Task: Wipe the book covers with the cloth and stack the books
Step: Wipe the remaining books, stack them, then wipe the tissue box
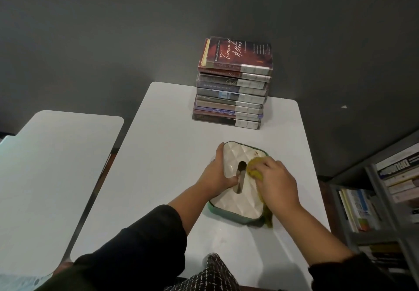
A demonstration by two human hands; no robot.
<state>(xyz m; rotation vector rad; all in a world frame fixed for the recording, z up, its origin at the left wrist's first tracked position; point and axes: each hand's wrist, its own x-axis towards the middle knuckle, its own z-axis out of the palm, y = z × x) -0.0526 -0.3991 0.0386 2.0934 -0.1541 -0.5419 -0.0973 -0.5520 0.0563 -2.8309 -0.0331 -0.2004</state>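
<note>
The left hand point(216, 173) gripped the near-left edge of a white quilted box point(240, 182) with a green rim, thumb on top beside its slot. Just right of it, the right hand point(277, 180) pressed a bunched yellow-green cloth point(255, 169) onto the lid, fingers curled over it. Beyond both hands, well apart, the stack of books point(233, 86) stood on the white table point(170, 154).

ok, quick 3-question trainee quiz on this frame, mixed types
1. True or false: the right hand presses the yellow-green cloth on the white quilted box lid.
2. What does the left hand hold? A) a book B) the box's left edge C) the cloth
3. Where is the stack of books?

Key: 1 true; 2 B; 3 at the far edge of the white table, apart from the box.
</note>
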